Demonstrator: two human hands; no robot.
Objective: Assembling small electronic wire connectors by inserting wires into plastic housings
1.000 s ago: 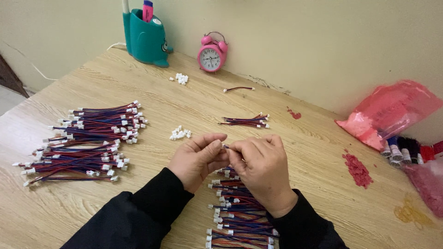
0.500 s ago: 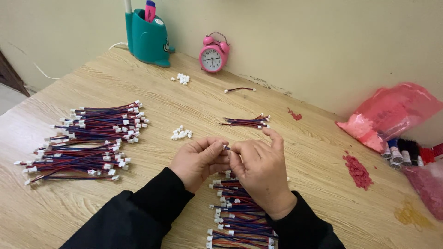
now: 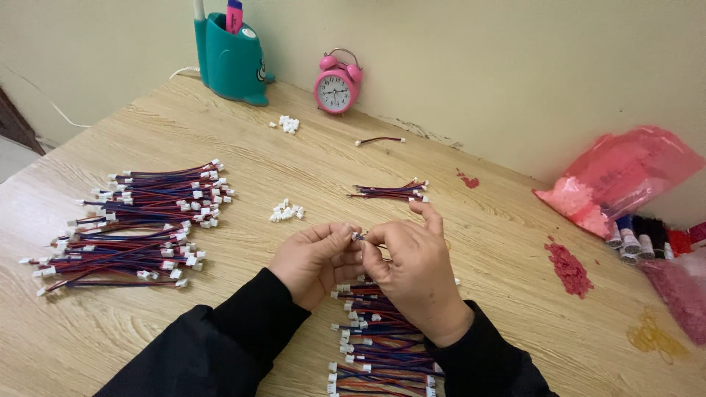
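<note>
1. The left hand (image 3: 316, 261) and right hand (image 3: 412, 272) pinch one wire end (image 3: 358, 237) between their fingertips, raised for close work.
2. It hangs just above the near wire pile (image 3: 379, 345); loose white connectors (image 3: 285, 212) lie beyond that pile, within reach.

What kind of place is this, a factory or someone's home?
Likely a home table used for piecework: a wooden table against a plain wall, a pink alarm clock, and piles of wire leads with white connectors.

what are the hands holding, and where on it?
Left hand and right hand pinch a small wire end between fingertips, above the wire pile. Exact grip spot too small to tell.
</note>
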